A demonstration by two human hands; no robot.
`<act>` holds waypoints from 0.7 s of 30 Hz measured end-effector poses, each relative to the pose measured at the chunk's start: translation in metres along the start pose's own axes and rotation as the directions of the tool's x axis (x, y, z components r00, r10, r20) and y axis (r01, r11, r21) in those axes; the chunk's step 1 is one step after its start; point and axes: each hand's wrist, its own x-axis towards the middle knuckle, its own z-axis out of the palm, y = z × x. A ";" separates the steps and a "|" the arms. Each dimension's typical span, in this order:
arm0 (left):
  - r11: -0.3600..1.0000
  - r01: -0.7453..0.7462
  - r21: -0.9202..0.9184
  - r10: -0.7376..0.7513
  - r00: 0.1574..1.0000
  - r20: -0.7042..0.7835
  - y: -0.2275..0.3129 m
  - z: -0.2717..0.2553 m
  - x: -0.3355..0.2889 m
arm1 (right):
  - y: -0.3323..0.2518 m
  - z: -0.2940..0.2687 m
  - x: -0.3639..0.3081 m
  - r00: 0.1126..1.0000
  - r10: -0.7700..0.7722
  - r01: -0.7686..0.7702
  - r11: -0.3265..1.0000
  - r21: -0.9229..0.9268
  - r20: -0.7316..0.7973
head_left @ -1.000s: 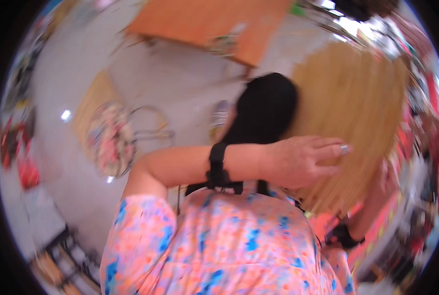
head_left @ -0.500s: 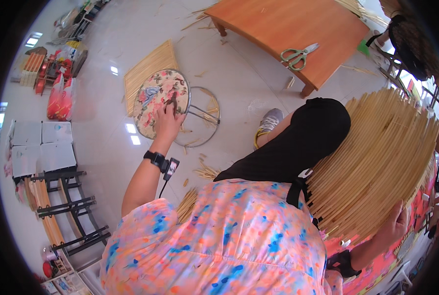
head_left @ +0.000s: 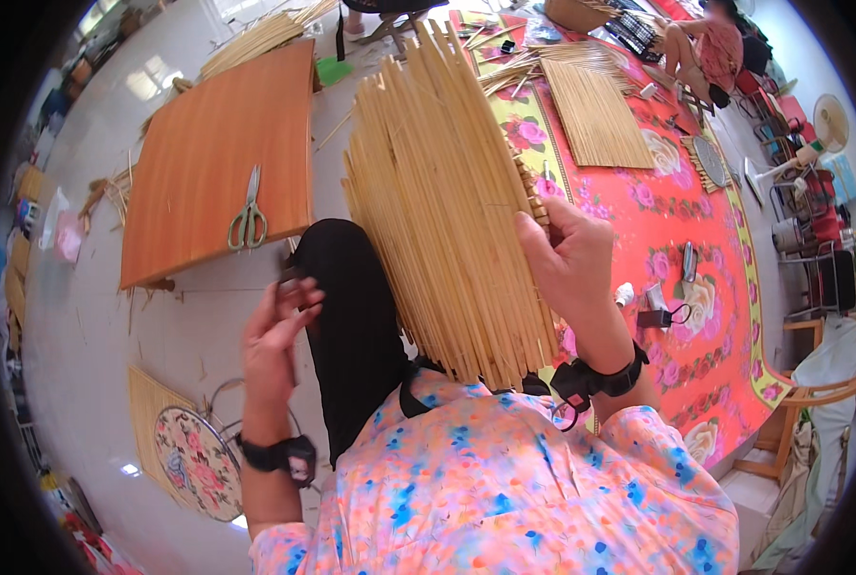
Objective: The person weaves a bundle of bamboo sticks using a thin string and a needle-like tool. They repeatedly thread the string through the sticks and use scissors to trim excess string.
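Across my lap lies a panel of pale straw-like strips laid side by side (head_left: 437, 220), with ragged ends and a knotted or braided edge on its right. My right hand (head_left: 576, 254) grips that edge, thumb on top and fingers curled beneath. Left of the panel, my left hand (head_left: 279, 331) is raised beside my black-clad knee (head_left: 342, 259). Its fingers are bent around a small dark item, blurred and partly hidden, whose kind I cannot make out. On the low orange-brown table (head_left: 217, 144) rest green-handled scissors (head_left: 249, 216), apart from both hands.
A round flower-patterned stool (head_left: 198, 460) stands at lower left, a woven panel (head_left: 150, 412) beside it. The red floral mat (head_left: 658, 335) on the right carries another flat panel (head_left: 595, 115) and small items. Another person (head_left: 706, 53) sits at far right; a fan (head_left: 830, 123) stands nearer.
My view has swung to the right. My left hand has come away from the stool top, carrying the dark item to beside my knee. My right hand now grips the panel's edge.
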 end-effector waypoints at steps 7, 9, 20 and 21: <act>0.807 -0.517 0.286 0.338 0.800 0.495 -0.023 0.119 0.066 | 0.011 0.004 0.012 1.000 -0.024 0.023 0.999 -0.040 -0.009; 0.739 -0.584 0.335 0.380 0.772 0.509 -0.027 0.128 0.066 | 0.011 0.003 0.011 1.000 -0.007 0.007 0.999 -0.044 -0.004; 0.528 -0.724 0.444 0.513 0.688 0.513 -0.027 0.153 0.074 | 0.008 0.003 0.013 1.000 0.011 -0.011 0.997 -0.080 0.005; 0.516 -0.727 0.454 0.516 0.686 0.513 -0.027 0.154 0.075 | 0.008 0.003 0.013 1.000 0.014 -0.014 0.996 -0.084 0.008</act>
